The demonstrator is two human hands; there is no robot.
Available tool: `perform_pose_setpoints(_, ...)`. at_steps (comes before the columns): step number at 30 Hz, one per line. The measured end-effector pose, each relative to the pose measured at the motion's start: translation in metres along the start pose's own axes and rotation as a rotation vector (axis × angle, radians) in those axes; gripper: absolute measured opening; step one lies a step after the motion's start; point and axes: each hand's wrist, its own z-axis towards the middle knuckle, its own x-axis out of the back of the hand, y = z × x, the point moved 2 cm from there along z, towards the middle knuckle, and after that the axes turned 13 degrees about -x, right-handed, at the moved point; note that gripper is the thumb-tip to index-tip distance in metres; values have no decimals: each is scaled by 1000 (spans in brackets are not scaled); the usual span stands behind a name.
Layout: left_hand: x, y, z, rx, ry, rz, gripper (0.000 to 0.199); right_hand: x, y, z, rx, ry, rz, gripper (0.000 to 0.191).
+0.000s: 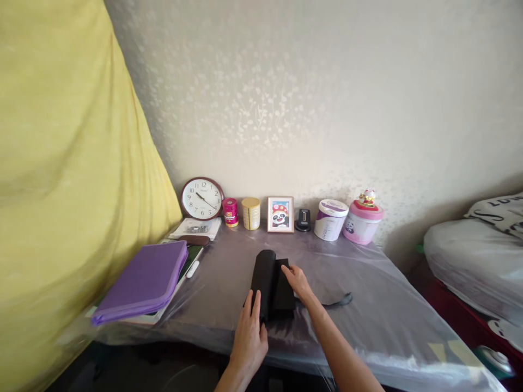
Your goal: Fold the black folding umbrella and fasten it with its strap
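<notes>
- Left hand (pixel 250 338): fingers pretty straight, steadying the near end of the black bundle (pixel 262 280), thumb on the opposite side.
- Right hand (pixel 296 279): fingers bent around the outer edge of the bundle's flat flap (pixel 283 294), looks like a light hold.
- Bundle's lying near the front edge of the surface (pixel 220 294), roughly in the middle.
- Progress, my read: left part's thick and looks rolled up, so that bit seems done. Flap's not wrapped in, and a dark strap (pixel 341 300) trails loose to the right.
- Purple folder (pixel 143 277) sits well apart, off left.
</notes>
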Motion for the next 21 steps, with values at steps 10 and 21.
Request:
perform_pose_setpoints(10,2,4,2,40,-20,60,72,0,15,6,103,67,1,33)
perform_pose_setpoints(21,-2,1,2,13,-60,142,72,-20,-34,-14,79,-103,138,42)
